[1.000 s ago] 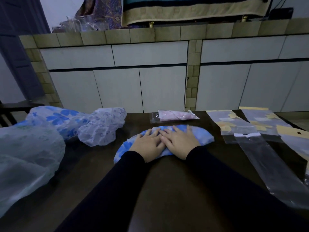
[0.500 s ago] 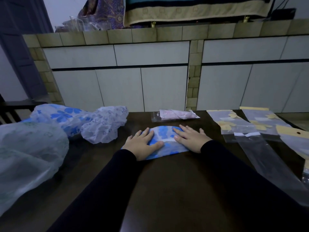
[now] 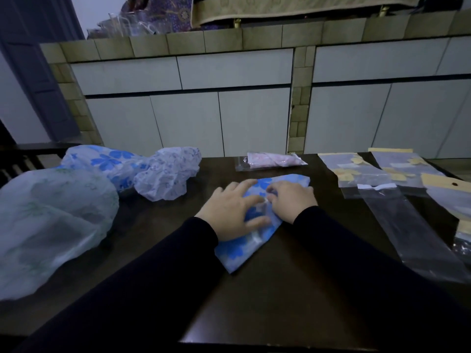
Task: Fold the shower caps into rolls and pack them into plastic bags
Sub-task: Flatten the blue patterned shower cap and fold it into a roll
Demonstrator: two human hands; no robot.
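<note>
A blue flowered shower cap (image 3: 237, 253) lies folded into a long strip, set slantwise on the dark table (image 3: 280, 301). My left hand (image 3: 229, 212) presses flat on its middle with fingers spread. My right hand (image 3: 293, 200) sits on the far half, its fingers bent onto a fold of the cap beside my left fingertips. A pink cap packed in a plastic bag (image 3: 272, 159) lies just behind. An empty clear plastic bag (image 3: 407, 225) lies to the right.
Loose caps are heaped at the left: a blue flowered one (image 3: 102, 159), a pale printed one (image 3: 168, 174) and a large greenish one (image 3: 51, 220). More bags with yellow headers (image 3: 356, 171) lie at the far right. White cabinets stand behind the table.
The cap has been folded narrower and turned from lying across to lying slantwise. My hands moved back together on it, the right hand's fingers now bent on a fold.
</note>
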